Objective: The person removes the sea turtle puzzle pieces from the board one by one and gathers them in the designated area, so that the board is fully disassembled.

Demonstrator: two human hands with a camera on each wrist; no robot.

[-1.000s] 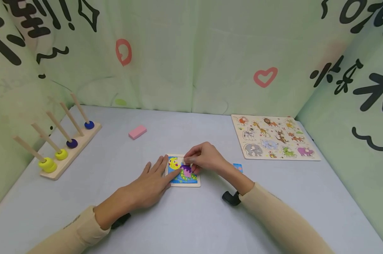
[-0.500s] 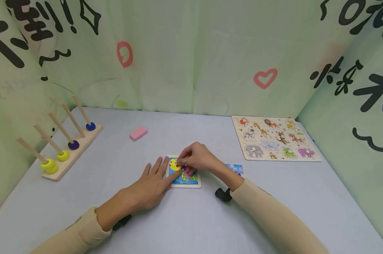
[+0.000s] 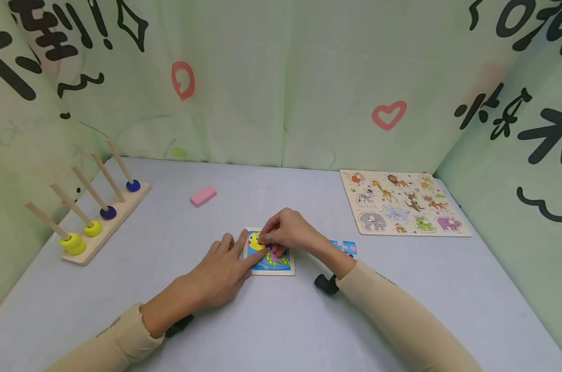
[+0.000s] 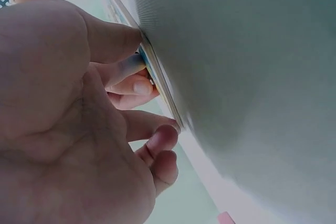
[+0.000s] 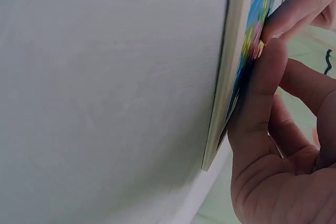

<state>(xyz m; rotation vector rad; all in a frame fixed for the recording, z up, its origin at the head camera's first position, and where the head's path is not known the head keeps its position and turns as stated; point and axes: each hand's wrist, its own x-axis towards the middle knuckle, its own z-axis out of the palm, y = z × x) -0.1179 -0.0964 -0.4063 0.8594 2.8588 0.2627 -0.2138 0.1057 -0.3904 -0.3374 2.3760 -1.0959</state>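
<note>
A small jigsaw puzzle (image 3: 281, 273) in a pale wooden frame lies on the table, its picture showing a yellow face and blue water. My left hand (image 3: 217, 276) steadies its left side: one finger reaches onto the picture, while the thumb (image 4: 123, 43) and another finger touch the frame's edge in the left wrist view. Over the upper part my right hand (image 3: 292, 230) pinches at the picture with thumb (image 5: 268, 72) and fingers together, seemingly on a puzzle piece that they mostly hide. Loose blue pieces (image 3: 349, 247) lie just beyond the right forearm, partly covered.
A wooden peg stand (image 3: 118, 212) with yellow and blue rings stands at the left. A pink block (image 3: 203, 196) lies behind the puzzle. An animal peg-puzzle board (image 3: 401, 204) lies at the back right. Green curtains (image 3: 281, 82) enclose the white table.
My right hand has moved slightly left over the puzzle, uncovering more of the loose pieces, then stayed nearly still. Some left-hand fingers have bent; that hand remains at the frame.
</note>
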